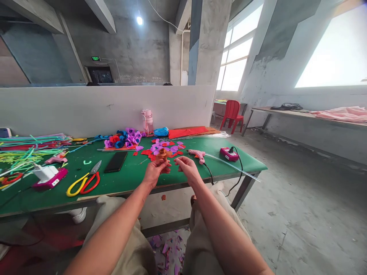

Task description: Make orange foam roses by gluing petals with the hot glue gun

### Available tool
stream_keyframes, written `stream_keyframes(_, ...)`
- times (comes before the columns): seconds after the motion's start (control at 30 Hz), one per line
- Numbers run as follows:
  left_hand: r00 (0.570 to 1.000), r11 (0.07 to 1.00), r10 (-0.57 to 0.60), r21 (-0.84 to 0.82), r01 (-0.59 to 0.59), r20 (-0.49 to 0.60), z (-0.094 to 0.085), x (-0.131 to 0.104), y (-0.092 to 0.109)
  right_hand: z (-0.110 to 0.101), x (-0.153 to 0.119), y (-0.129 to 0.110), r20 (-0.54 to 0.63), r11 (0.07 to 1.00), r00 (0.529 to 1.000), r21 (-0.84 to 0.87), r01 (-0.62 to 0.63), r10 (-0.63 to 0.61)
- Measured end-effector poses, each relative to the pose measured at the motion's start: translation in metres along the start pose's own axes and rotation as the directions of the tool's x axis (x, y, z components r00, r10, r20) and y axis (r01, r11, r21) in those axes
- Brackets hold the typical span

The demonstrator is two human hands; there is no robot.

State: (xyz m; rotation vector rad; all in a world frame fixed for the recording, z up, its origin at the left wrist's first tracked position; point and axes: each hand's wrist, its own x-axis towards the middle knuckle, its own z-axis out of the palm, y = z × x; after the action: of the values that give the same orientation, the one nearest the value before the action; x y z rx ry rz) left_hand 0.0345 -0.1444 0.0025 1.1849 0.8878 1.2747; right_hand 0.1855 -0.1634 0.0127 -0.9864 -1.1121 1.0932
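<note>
In my left hand [154, 172] is an orange-brown paper flower [163, 153], pinched at its base above the table's front edge. My right hand [187, 169] is just to its right, fingertips pressed together; whatever they hold, if anything, is too small to make out. Behind the flower lies a scatter of loose purple and red petals [157, 147]. A pink glue gun [197, 154] with a black cord rests right of my right hand. Left of my hands are a black phone [116, 162] and scissors [88, 179] with yellow and red handles.
Finished-looking purple, red and blue flowers [123, 138] sit at the back of the green table [137, 175]. Colourful stems [31, 142] and a second glue gun [56, 158] fill the left side. A pink bottle [147, 123], red sheet [187, 132] and magenta power strip [229, 154] stand around.
</note>
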Motion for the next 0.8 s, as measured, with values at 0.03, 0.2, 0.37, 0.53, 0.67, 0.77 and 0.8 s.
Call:
stream_keyframes(0.03,1.0,1.0,-0.006,-0.016,0.006,0.006,0.0,0.0,0.0,0.001,0.0,0.001,0.002,1.0,1.0,-0.006,0.005,-0.005)
stream_keyframes(0.2,0.998,0.992,-0.052,-0.115,0.055,0.027,-0.001,-0.002,0.003,0.004,0.001,0.005,0.011,0.999,1.0,-0.044,0.015,-0.014)
stream_keyframes(0.37,0.99,0.982,-0.086,-0.16,0.104,0.114,-0.001,-0.004,0.002,0.008,-0.002,0.007,0.178,0.999,0.984,0.014,-0.034,0.031)
stream_keyframes(0.53,0.983,0.984,-0.082,-0.145,0.107,0.167,0.0,-0.005,0.001,0.014,-0.007,0.004,0.26,0.995,0.966,0.092,-0.036,0.01)
stream_keyframes(0.67,0.981,0.987,-0.074,-0.13,0.098,0.18,0.0,-0.006,0.002,0.016,-0.009,0.002,0.256,0.995,0.967,0.095,-0.042,0.017)
stream_keyframes(0.77,0.981,0.986,-0.075,-0.131,0.099,0.178,0.0,-0.006,0.003,0.017,-0.009,0.002,0.247,0.997,0.969,0.072,-0.036,0.017)
stream_keyframes(0.8,0.981,0.987,-0.078,-0.127,0.101,0.176,0.0,-0.006,0.003,0.017,-0.009,0.002,0.243,0.998,0.97,0.06,-0.032,0.016)
